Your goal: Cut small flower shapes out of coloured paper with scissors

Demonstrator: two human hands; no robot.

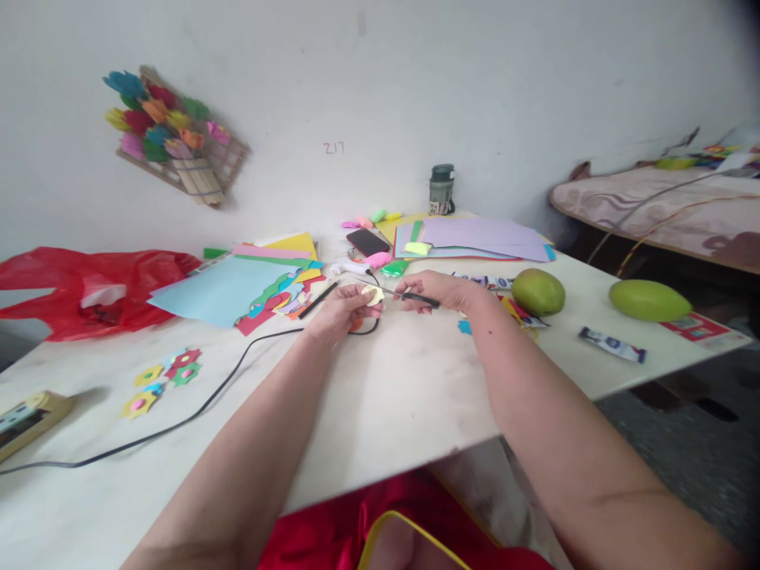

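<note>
Between the thumb and fingers of my left hand (341, 311) is a small pale yellow paper piece (373, 295). My right hand (438, 289) is closed on a pair of scissors (420, 300) with dark handles; the blades point left and reach the paper piece. Just behind my hands lies a white glue gun (350, 268), its black cord running near my left hand. A black stick-like thing (317, 300) lies left of my left hand. Colourful paper flowers (172, 370) rest on the table to the left.
Paper sheets (205, 291) and scraps lie at the back left, beside a red plastic bag (136, 277). Further right are a phone (366, 242), lilac paper (484, 239), a bottle (441, 190), a green mango (538, 292) and a tube (611, 345). The black cord (222, 386) crosses the table's left side.
</note>
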